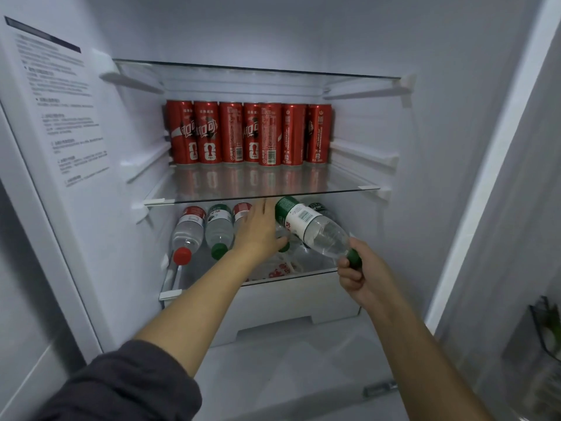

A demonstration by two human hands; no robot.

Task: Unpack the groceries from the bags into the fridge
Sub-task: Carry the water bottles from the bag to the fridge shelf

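Water bottle (312, 229): tilted base-first at the lower shelf (170, 294), apparently to lie among the stored bottles (188, 232).
Right hand (361, 278): fingers curled round its green cap end.
Left hand (258, 229): fingers extended over stored bottles, likely clearing a slot.
Above: red cans (249, 132), upright.

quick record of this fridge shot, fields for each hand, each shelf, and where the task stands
left hand: reaches onto the lower shelf, fingers straight, among the lying bottles
right hand: grips a green-capped water bottle at its cap end, base pointing into the fridge
glass shelf: row of red cola cans, upright, at the back
lower shelf: water bottles lying, caps outward, red and green
status: held bottle not yet laid down
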